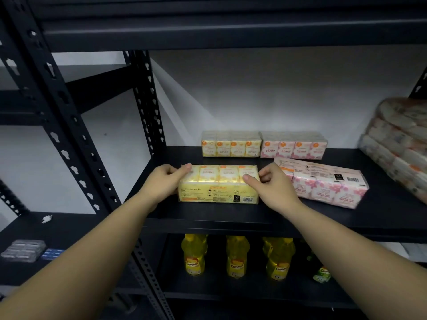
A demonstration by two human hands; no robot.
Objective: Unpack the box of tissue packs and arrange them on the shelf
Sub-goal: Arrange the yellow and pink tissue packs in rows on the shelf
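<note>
A yellow tissue pack [219,185] lies near the front of the black shelf [208,218]. My left hand [165,181] grips its left end, thumb on top. My right hand [270,183] grips its right end, thumb on the top face. Behind it, against the wall, a second yellow tissue pack [231,144] stands upright next to a pink tissue pack [294,146]. Another pink tissue pack [323,183] lies slanted on the shelf, just right of my right hand. The box is not in view.
A large wrapped bundle of floral-print packs [402,144] fills the shelf's right end. Yellow bottles [235,257] stand on the shelf below. A black upright post [147,107] borders the shelf on the left. On the neighbouring lower left shelf lie small clear packs [23,250].
</note>
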